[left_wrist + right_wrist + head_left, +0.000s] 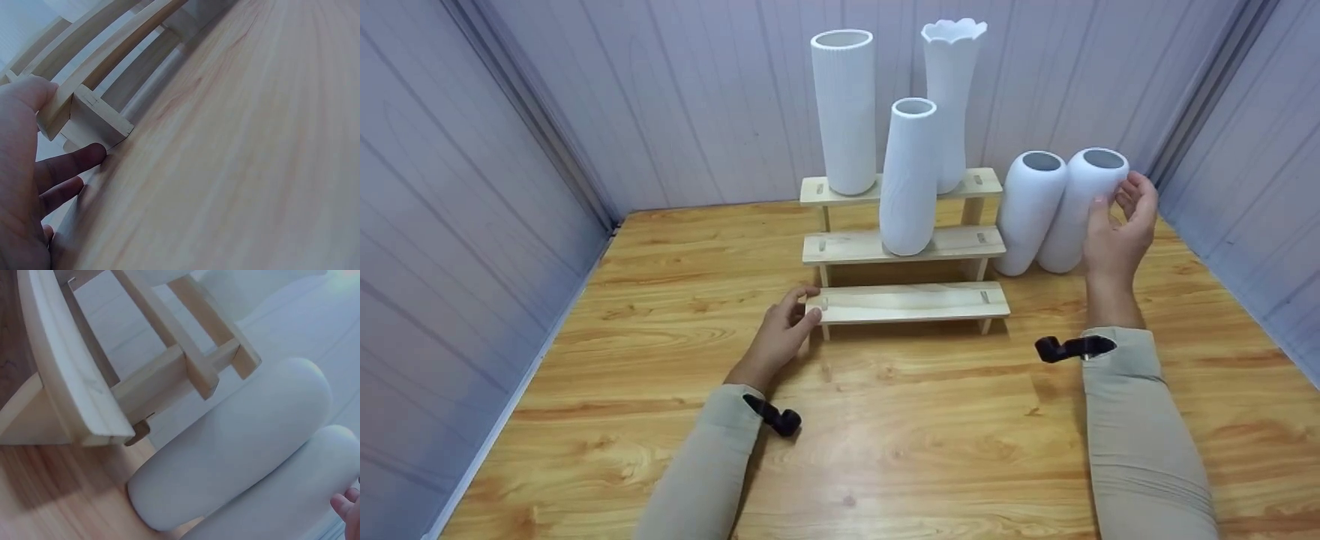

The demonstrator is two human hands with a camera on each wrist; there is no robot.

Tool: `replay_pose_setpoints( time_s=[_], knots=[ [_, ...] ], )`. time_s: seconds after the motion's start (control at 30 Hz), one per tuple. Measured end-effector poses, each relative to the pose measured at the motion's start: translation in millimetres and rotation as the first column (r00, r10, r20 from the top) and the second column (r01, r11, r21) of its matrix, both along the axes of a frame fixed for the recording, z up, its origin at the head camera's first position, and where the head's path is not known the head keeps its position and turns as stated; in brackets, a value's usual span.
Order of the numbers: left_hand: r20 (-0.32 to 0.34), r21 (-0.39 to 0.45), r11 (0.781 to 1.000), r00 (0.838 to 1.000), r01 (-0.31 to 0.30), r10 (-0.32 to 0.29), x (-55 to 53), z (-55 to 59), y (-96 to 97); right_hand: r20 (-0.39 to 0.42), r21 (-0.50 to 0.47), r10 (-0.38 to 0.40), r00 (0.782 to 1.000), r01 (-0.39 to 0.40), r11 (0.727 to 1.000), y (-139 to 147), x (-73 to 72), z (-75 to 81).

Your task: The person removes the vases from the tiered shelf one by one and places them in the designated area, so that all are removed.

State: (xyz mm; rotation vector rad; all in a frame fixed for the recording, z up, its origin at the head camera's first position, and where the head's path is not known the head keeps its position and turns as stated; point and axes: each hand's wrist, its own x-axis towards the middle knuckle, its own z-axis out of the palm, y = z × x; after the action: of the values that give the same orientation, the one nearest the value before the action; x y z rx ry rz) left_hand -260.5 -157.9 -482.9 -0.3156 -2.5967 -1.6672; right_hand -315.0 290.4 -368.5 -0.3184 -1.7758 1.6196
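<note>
A three-tier wooden stand stands on the table. My left hand grips the left end of its lowest shelf, thumb over the board and the other fingers lower, beside the leg. My right hand holds the right one of two smooth white vases, thumb and fingers around its upper part near the rim. This vase stands to the right of the stand, against the other smooth vase. In the right wrist view only fingertips show, at that vase's side.
On the top shelf stand a ribbed white vase and a scalloped-rim vase, partly hidden by a tapered textured vase on the middle shelf. Pale panelled walls enclose the wood-grain table at the back and sides.
</note>
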Motion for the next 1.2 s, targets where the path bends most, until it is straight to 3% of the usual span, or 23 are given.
replay_pose_setpoints(
  time_s=[0.3,0.7,1.2],
  knots=[
    [-0.005,0.006,1.000,1.000,0.016,-0.016,0.4,0.3,-0.2,-0.069,0.049,0.021,0.997,-0.017,0.999,-21.1,18.3,19.5],
    [-0.023,0.003,1.000,1.000,0.022,-0.022,-0.5,0.4,-0.6,-0.138,0.127,0.082,0.987,-0.064,0.990,-24.7,3.8,3.2],
    [-0.020,-0.002,1.000,1.000,0.019,-0.019,-1.0,-0.3,-1.3,-0.111,0.184,0.158,0.981,-0.136,0.973,-41.5,4.7,1.2]
  ],
)
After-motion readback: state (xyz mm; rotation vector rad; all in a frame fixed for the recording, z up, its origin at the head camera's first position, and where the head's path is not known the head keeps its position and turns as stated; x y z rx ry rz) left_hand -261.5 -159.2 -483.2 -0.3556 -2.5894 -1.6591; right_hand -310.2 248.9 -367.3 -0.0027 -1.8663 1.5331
